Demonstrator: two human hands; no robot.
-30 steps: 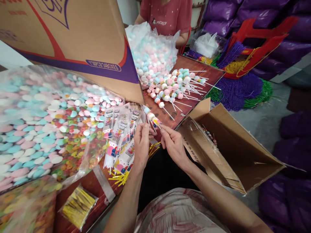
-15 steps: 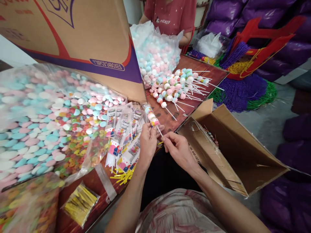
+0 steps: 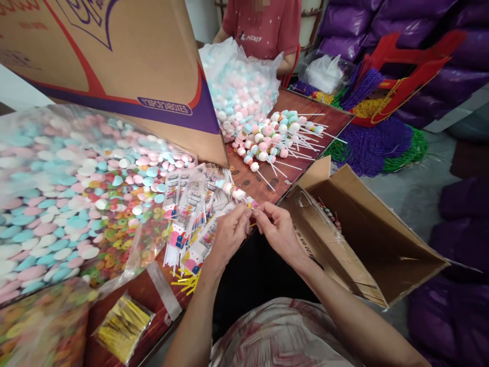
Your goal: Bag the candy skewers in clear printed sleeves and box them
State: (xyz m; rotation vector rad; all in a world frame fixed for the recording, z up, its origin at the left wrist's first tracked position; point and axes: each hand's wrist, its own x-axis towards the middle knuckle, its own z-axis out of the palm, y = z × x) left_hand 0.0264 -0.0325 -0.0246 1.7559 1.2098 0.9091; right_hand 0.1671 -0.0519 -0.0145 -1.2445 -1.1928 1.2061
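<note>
My left hand (image 3: 234, 224) is closed at the lower end of a candy skewer (image 3: 232, 190) with pale blue, white and pink pieces, inside a clear printed wrapper. My right hand (image 3: 275, 224) pinches at the same spot, its fingertips meeting the left ones below the candy. The stick and whatever else lies between the fingertips are hidden. Beside my left hand lie clear printed wrappers (image 3: 193, 196) in a loose pile, with yellow twist ties (image 3: 185, 282) under their lower edge.
Loose marshmallow candies (image 3: 42, 224) and fruit-coloured rings (image 3: 124, 229) spread over the left. Finished skewers (image 3: 267, 140) lie farther back, near a candy bag (image 3: 244, 92) and a seated person (image 3: 263, 30). A large carton (image 3: 153, 66) stands at left, an open carton (image 3: 367, 239) at right.
My right hand has moved up the stick to meet my left hand at the wrapper's lower end. The skewer has tilted farther to the left, and the stick is now hidden.
</note>
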